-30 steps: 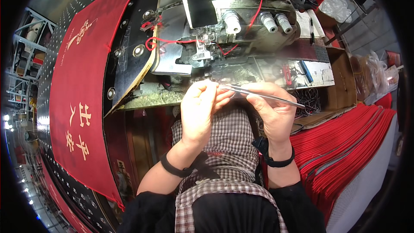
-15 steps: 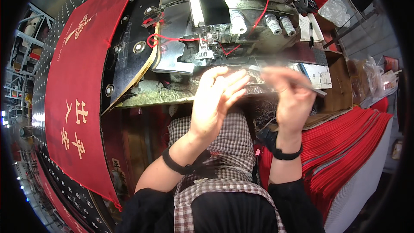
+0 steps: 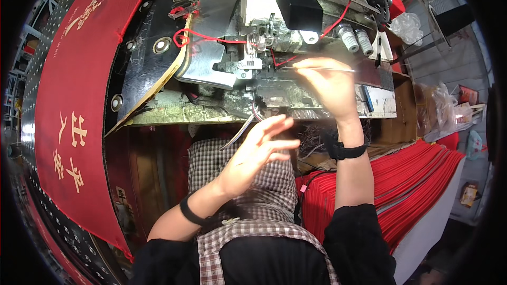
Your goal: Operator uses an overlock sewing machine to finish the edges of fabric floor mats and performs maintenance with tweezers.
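Observation:
My right hand (image 3: 330, 87) is closed around slim metal tweezers (image 3: 322, 68), held nearly level. Their tip points left, close to the red thread (image 3: 282, 62) beside the needle area of the sewing machine (image 3: 264, 42). Some blur covers the fingers. Below the machine's front edge, my left hand (image 3: 259, 153) is open, fingers spread, holding nothing. The metal presser foot (image 3: 245, 64) sits left of the tweezers' tip. More red thread (image 3: 208, 37) runs in a loop over the metal plate (image 3: 206, 68).
A printed red mat (image 3: 79, 116) lies on the studded table at left. Stacked red mats (image 3: 380, 195) lean at lower right. White tension knobs (image 3: 355, 39) sit on the machine's right. A thin dark-and-light strip (image 3: 237, 132) hangs by the table edge.
My right hand has moved left and up with the tweezers, toward the needle area. My left hand has dropped lower, away from the machine. The view has shifted slightly.

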### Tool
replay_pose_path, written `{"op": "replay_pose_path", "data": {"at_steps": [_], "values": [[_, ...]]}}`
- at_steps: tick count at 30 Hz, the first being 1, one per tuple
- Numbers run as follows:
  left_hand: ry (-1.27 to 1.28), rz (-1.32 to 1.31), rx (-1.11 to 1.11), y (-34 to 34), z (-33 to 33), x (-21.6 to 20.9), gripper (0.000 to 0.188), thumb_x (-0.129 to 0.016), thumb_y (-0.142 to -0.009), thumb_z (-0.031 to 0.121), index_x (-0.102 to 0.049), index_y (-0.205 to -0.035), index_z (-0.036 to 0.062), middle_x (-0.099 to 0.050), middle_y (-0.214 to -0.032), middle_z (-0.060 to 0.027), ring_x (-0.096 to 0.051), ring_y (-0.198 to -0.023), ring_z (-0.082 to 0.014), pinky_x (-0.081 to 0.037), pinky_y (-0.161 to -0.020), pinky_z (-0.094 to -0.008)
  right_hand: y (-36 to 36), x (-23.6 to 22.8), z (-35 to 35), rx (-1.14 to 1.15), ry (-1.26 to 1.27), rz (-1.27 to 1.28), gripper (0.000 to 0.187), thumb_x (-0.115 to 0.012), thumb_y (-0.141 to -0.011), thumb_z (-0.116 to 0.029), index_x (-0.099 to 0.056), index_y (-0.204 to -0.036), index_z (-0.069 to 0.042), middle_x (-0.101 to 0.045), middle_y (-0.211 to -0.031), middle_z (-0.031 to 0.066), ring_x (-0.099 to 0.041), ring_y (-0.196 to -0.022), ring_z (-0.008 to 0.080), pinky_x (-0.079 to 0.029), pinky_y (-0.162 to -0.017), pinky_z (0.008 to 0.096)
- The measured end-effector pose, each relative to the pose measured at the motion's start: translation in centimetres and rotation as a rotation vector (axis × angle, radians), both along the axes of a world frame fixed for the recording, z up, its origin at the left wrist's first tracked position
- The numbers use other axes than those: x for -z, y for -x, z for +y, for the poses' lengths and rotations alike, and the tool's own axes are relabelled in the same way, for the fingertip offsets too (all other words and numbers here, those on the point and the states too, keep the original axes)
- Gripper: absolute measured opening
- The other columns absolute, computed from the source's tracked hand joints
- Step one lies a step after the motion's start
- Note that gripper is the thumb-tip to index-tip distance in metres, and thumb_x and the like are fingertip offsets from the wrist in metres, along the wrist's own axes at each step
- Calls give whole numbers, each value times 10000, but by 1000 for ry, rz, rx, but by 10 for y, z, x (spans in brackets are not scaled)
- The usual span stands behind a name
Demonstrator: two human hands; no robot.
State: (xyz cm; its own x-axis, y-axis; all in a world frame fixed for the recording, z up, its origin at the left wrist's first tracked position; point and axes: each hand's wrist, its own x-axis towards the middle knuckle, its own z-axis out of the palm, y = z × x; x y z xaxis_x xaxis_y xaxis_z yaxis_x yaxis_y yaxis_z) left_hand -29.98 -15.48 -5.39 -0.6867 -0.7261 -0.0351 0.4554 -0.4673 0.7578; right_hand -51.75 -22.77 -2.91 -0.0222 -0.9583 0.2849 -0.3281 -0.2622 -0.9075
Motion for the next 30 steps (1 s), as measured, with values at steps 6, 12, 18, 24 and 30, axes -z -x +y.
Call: {"op": "replay_pose_path", "data": {"at_steps": [6,12,18,24,30], "values": [[-39,-12,-6,-28,9,14,522,-414,-979,330,-263,-1385,38,-467,-1310,-191,-567,-1064,-215,-451,-846,-292,-4,3,-7,-57,66,177,89,-639,-793,-1,-677,-862,39,-687,-836,100,-648,-753,151,-518,-697,264],[-58,-85,-88,-39,13,20,572,-394,-972,422,-270,-1365,24,-491,-1262,-243,-583,-1025,-243,-462,-807,-294,-1,8,-8,-41,113,245,93,-639,-793,-4,-675,-865,42,-690,-835,102,-647,-751,150,-515,-701,267],[-69,-95,-126,-42,12,22,575,-380,-974,434,-271,-1360,23,-501,-1241,-246,-582,-996,-223,-462,-792,-287,-2,8,-7,-24,51,187,89,-636,-795,3,-674,-865,43,-690,-836,100,-645,-751,146,-511,-700,261],[-65,-87,-120,-41,11,22,578,-378,-972,441,-270,-1360,26,-504,-1237,-246,-582,-981,-216,-464,-774,-276,-2,12,-7,-29,40,158,95,-641,-791,8,-675,-873,43,-689,-834,97,-642,-754,139,-509,-704,255],[-71,-92,-127,-40,10,21,579,-377,-972,442,-267,-1365,30,-510,-1232,-242,-580,-968,-210,-459,-769,-278,-5,12,-8,-24,4,88,95,-636,-796,17,-677,-878,41,-690,-842,92,-637,-768,129,-508,-715,250]]}}
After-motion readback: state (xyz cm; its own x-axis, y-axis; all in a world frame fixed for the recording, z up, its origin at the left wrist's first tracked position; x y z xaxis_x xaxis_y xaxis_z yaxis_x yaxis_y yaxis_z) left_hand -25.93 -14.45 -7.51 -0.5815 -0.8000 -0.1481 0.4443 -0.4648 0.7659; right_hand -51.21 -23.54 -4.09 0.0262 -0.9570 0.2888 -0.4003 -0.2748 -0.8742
